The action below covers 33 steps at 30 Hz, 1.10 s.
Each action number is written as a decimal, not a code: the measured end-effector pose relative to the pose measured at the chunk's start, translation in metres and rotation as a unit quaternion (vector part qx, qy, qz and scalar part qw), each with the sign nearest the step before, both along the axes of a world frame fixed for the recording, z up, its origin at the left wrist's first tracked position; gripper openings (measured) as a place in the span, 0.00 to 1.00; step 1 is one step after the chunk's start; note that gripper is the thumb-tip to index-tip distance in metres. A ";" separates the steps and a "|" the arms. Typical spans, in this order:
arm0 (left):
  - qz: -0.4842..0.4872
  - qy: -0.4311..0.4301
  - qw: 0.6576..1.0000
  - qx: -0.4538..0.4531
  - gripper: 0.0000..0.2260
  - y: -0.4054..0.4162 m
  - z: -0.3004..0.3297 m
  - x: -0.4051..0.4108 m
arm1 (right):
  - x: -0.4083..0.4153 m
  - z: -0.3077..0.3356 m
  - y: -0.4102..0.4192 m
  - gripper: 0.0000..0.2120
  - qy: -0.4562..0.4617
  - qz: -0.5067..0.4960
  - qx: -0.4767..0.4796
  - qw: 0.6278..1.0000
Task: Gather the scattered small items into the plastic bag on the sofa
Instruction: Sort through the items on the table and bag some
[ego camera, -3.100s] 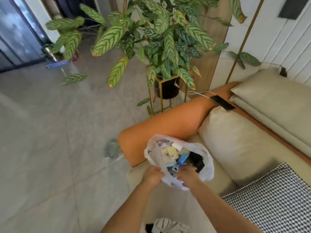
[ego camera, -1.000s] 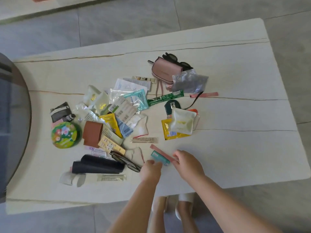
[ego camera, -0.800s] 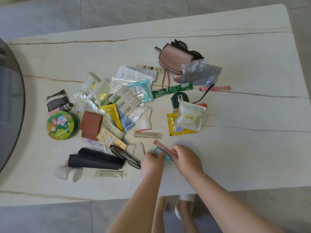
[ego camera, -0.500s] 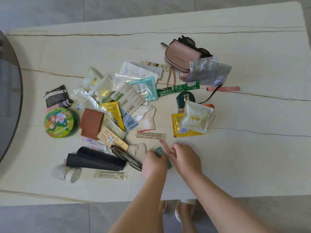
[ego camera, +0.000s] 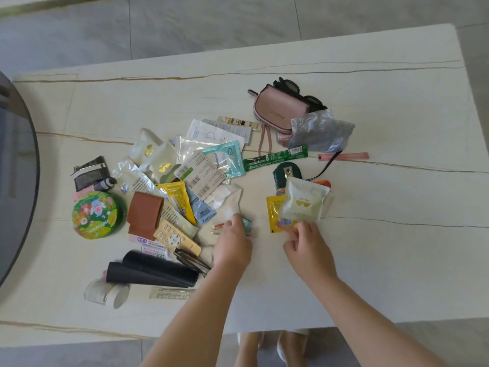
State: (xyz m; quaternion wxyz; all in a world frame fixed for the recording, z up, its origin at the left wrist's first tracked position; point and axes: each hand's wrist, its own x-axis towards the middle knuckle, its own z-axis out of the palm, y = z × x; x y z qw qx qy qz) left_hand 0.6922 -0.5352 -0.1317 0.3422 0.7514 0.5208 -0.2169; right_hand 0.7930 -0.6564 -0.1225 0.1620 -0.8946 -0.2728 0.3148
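Note:
Many small items lie scattered on a white marble table [ego camera: 383,234]. My left hand [ego camera: 232,247] grips a small teal packet [ego camera: 246,224] that sticks out past its curled fingers. My right hand [ego camera: 304,245] pinches the lower edge of a yellow sachet [ego camera: 274,210], which lies under a white pouch with gold print [ego camera: 304,201]. The plastic bag and the sofa are out of view.
Left of my hands lie a cream remote [ego camera: 176,237], a brown wallet [ego camera: 144,215], a green floral tin [ego camera: 95,214], black rolls [ego camera: 150,271] and glasses [ego camera: 190,260]. A pink pouch [ego camera: 280,109] and green strip [ego camera: 275,157] lie farther back. A dark round tabletop [ego camera: 13,181] borders the left.
The view turned from the bag on the sofa to the table. My left hand closed over the teal packet; the pink strip is gone from sight. My right hand moved right onto the yellow sachet.

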 end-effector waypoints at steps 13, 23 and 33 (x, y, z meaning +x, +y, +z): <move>-0.065 0.000 0.996 0.058 0.14 0.000 -0.006 0.008 | 0.071 -0.008 0.035 0.28 -0.148 0.080 -0.063 0.984; 0.062 -0.040 0.997 -0.027 0.10 0.020 0.000 0.046 | 0.078 -0.007 0.028 0.21 -0.152 0.064 -0.101 0.981; 0.093 -0.003 0.994 -0.049 0.20 0.000 -0.012 0.094 | 0.078 -0.010 -0.031 0.20 0.014 -0.143 -0.064 0.988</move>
